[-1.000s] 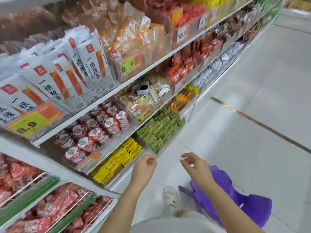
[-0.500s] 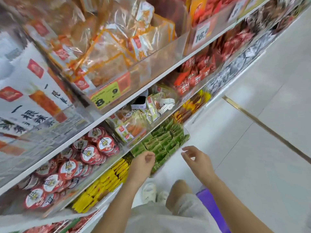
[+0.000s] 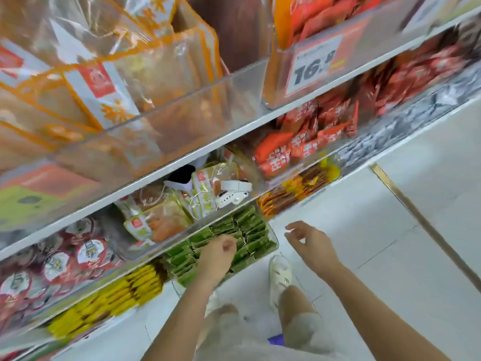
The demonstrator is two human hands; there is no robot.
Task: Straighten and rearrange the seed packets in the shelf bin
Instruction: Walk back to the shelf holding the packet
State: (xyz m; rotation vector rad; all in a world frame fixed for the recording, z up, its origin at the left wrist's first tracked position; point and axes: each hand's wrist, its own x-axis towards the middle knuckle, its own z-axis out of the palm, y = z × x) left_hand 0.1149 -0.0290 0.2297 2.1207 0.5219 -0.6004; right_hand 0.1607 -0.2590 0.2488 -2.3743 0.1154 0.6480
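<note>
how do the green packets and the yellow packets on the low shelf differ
Colour: the green packets are leaf green, while the yellow packets are bright yellow. Place: the green ones sit in a clear bin further right along the shelf, and the yellow ones lie to their left. Attention: the left hand is over the green packets with curled fingers, while no hand is near the yellow ones. Both are small flat packets packed in tight rows.

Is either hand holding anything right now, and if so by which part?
Right hand: nothing, fingers loosely spread in the air. Left hand: over the green packets; a grip cannot be told.
</note>
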